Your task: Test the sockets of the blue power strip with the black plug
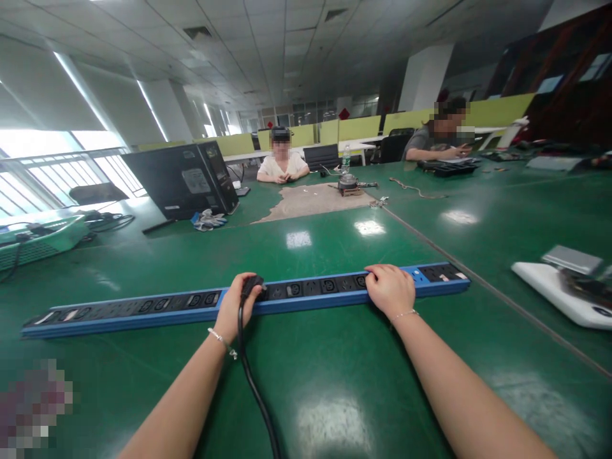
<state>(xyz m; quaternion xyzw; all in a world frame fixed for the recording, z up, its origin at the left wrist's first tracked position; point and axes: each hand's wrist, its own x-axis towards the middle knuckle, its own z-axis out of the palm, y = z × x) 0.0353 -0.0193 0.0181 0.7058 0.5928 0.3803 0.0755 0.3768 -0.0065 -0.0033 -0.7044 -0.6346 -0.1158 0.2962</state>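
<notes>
Near strip's edge (296,308): 2 hands (391,290).

I see that my left hand (236,306) and right hand (392,290) are bare, and so are both arms (459,376). The left wrist has a shiny pale bracelet (222,342) with a dangly bit. The right has a thinner, shiny band (406,313).

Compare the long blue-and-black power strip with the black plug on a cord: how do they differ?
The long blue-and-black power strip lies on the green table, while the black plug is held in the left hand. The strip carries a row of sockets; the plug trails a black cord. The strip is far longer than the plug. Both have black parts.
</notes>
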